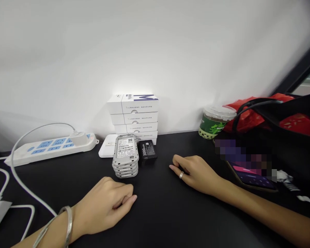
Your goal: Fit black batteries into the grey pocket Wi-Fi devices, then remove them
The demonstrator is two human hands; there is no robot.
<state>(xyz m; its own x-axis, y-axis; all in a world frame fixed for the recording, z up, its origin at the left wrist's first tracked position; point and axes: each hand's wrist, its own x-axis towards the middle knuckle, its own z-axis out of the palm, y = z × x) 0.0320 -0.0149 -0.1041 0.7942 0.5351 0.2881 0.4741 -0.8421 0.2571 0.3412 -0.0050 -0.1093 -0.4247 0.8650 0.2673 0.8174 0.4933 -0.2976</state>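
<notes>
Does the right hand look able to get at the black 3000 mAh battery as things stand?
Probably yes. The right hand rests on the black desk just to the right of the black 3000 mAh battery, and only bare desktop appears to lie between them.

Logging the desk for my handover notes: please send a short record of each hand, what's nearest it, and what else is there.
Left hand: empty, resting on the black desk
Nearest left: stack of grey devices
Right hand: empty, resting on the black desk, ring on one finger
Nearest right: black 3000mAh battery
Rest: stack of white boxes, power strip, plastic cup, phone, black bag
</notes>
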